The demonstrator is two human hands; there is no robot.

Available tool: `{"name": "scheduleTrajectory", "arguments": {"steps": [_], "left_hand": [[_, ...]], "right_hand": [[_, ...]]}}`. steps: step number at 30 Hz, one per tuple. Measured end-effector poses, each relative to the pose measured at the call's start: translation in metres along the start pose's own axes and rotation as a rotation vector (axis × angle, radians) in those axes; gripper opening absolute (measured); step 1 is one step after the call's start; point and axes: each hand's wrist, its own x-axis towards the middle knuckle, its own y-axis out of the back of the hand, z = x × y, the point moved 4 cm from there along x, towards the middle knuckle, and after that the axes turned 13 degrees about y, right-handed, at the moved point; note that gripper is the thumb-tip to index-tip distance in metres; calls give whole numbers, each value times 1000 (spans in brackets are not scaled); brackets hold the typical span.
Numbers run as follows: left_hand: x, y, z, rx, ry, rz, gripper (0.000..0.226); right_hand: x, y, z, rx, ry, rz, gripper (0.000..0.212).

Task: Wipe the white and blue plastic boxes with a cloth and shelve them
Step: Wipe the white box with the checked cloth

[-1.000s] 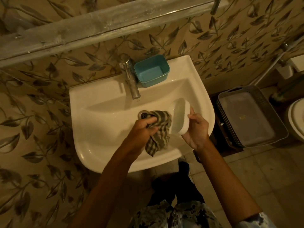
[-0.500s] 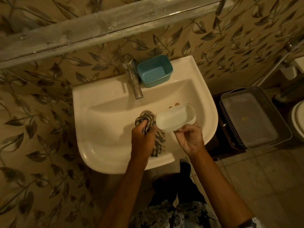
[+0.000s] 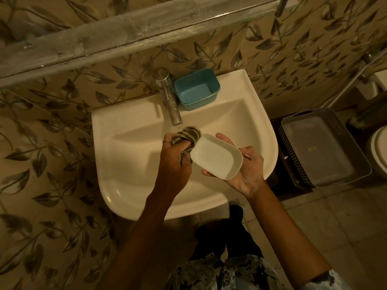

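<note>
head view looks down on a white ceramic sink (image 3: 134, 164), and everything below is placed against it. over the basin's middle the right hand (image 3: 249, 172) cradles the white plastic box (image 3: 217, 156) from beneath, palm up, fingers wrapped under its far and near sides, open mouth tilted up toward the camera. the left hand (image 3: 173, 158) is clenched around a bunched striped cloth (image 3: 189, 136), which presses against the box's end nearest the tap (image 3: 169, 101). the blue plastic box (image 3: 198, 90) sits on the sink's back ledge, just beside the tap and close to the inner edge of the ledge, not yet wiped by the look of it. the main risk, as i judge it: the white box is smooth, thin-walled and rounded at the corners, and it rests on an open palm rather than in a firm pinch, so a hard push from the cloth could skid it off into the basin. a careless elbow could likewise tip the blue box off its narrow ledge. the cloth is soft and limp, its tail hanging below the fist, and could drag in any wet at the drain. beyond the sink's right side a grey perforated basket (image 3: 293, 147) stands on the floor. above the sink's back runs a dusty, streaked shelf edge (image 3: 125, 38), where i guess the boxes go.
</note>
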Motion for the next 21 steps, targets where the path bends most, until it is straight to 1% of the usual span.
{"name": "scheduleTrajectory", "arguments": {"steps": [3,5,6,7,9,10,12,14,16,17,19,21], "left_hand": [[6,4,7,300,-157,49,39],[3,0,8,425,-245,47,46],[-2,-5,8,490,-248,19,50],[-7,-11,8,558,-215,-14,53],[-17,-21,9,661,-98,-56,57],[-22,-24,11,687,-56,-55,55],[-26,-28,16,702,-25,-6,46],[-28,-34,18,703,47,-53,48],[-33,-41,23,649,118,-109,50],[-36,-43,27,609,117,-135,51],[-38,-43,36,528,62,-194,49],[-32,-38,38,419,39,-299,38]], "right_hand": [[5,-3,-3,-72,21,-41,47],[9,-8,-4,-162,71,-50,45],[11,-10,-4,-214,98,-54,46],[13,-13,-5,-284,122,-57,47],[17,-20,-4,-445,165,-63,44],[18,-22,-4,-496,185,-65,42],[22,-22,-3,-557,227,-67,37],[26,-21,-3,-675,276,-69,34],[28,-20,-4,-746,326,-68,34],[29,-20,-5,-763,349,-67,34],[28,-21,-7,-776,385,-68,34],[27,-22,-10,-784,420,-75,32]]}}
